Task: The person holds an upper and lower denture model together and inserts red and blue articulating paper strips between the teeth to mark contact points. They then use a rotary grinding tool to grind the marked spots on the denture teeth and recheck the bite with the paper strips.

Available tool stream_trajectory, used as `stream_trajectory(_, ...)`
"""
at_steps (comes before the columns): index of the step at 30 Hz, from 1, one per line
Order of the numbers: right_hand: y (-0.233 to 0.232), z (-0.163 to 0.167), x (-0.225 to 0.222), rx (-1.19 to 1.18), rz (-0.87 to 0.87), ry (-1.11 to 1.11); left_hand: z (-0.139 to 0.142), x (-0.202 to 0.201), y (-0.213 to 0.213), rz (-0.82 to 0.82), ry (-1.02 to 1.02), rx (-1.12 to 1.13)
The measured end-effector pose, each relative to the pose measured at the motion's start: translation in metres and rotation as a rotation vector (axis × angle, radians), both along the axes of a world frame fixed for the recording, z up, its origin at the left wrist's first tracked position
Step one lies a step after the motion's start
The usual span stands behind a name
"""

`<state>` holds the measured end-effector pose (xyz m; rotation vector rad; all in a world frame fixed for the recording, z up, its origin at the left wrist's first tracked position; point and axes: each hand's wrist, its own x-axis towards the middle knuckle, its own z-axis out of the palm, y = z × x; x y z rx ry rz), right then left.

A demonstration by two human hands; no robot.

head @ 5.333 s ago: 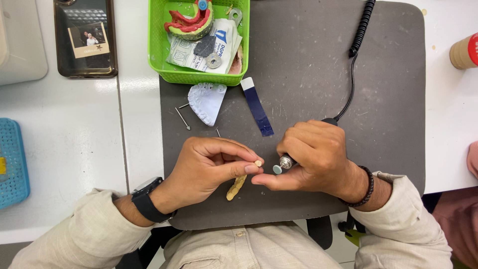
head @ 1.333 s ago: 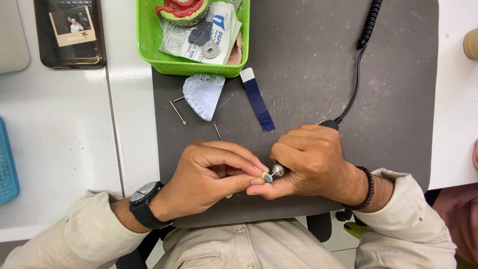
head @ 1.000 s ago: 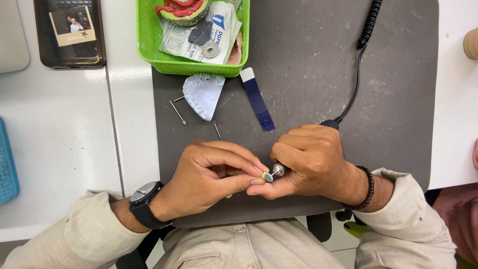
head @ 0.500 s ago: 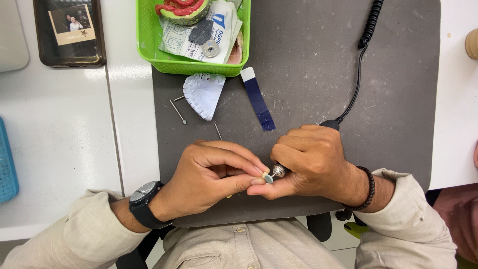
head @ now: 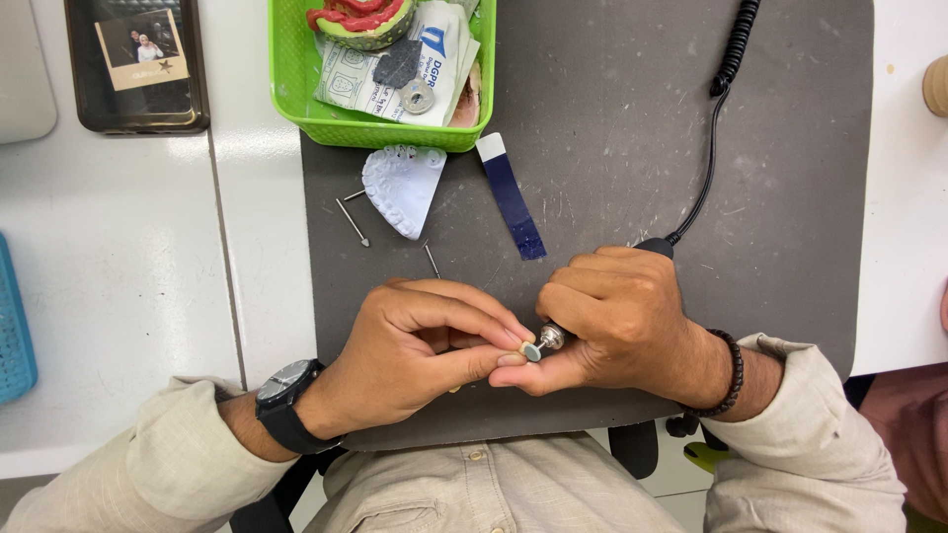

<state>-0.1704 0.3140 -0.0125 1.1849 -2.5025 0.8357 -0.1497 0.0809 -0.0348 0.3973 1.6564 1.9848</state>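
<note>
My right hand grips a corded rotary handpiece whose small round tip points left, at my left fingertips. My left hand is closed around a small yellowish piece, almost wholly hidden under the fingers. Both hands meet over the near edge of a dark grey mat. The handpiece's black coiled cord runs up to the far right.
A green tray at the mat's far edge holds a red and green dental model, papers and small discs. In front of it lie a white plaster cast, a blue strip and thin burs. A dark phone lies far left.
Over five seconds the hands shifted slightly and the yellowish piece, earlier sticking out below my left fingers, is now hidden. In the last second nothing visibly moved.
</note>
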Motion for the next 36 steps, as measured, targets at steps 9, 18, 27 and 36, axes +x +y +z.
stream_trajectory(9,-0.0002,-0.0014,0.0006,-0.001,0.000,-0.006,-0.0004,0.0006,-0.0011,0.001,0.014,0.009)
stream_trajectory(18,0.0013,0.0027,0.0001,-0.010,0.001,-0.008,0.0010,0.0000,-0.0014,0.000,0.006,0.014)
stream_trajectory(27,0.0017,0.0061,-0.0007,0.021,-0.048,0.034,0.0006,0.0011,-0.0014,0.030,0.014,0.016)
stream_trajectory(36,0.0006,0.0052,-0.0003,0.049,-0.054,0.041,-0.0005,0.0018,-0.0008,0.039,0.075,0.021)
